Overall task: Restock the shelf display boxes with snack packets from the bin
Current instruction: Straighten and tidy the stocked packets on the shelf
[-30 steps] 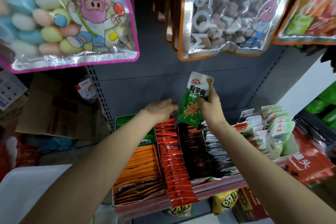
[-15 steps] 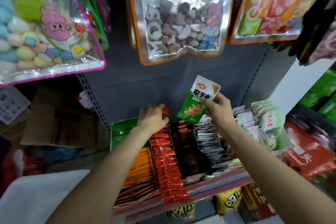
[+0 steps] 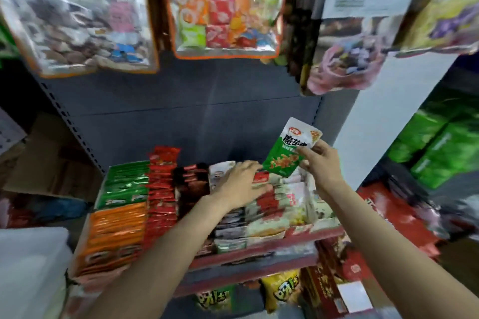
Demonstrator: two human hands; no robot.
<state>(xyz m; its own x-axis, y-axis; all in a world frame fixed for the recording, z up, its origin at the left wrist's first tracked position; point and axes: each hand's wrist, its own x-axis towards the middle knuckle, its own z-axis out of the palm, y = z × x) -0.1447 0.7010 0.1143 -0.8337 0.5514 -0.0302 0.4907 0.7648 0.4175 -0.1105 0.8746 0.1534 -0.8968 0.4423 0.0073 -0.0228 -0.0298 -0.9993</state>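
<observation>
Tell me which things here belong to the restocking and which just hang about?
In use: green-and-white snack packet in the right hand; left hand on the rows of packets in the shelf boxes.
Idle: clear hanging candy bags; yellow bags below.

The right hand (image 3: 320, 166) pinches a green-and-white snack packet (image 3: 290, 149), tilted, above the far right of the shelf (image 3: 259, 256). Just left of it the left hand (image 3: 242, 186) lies on the upright red-and-white packets (image 3: 269, 199) with fingers spread. Rows fill the display boxes — green packets (image 3: 124, 184) far left, orange packets (image 3: 114, 233) nearer, red packets (image 3: 162, 197) beside them. Clear bags of sweets (image 3: 225, 15) hang overhead — blurred.
</observation>
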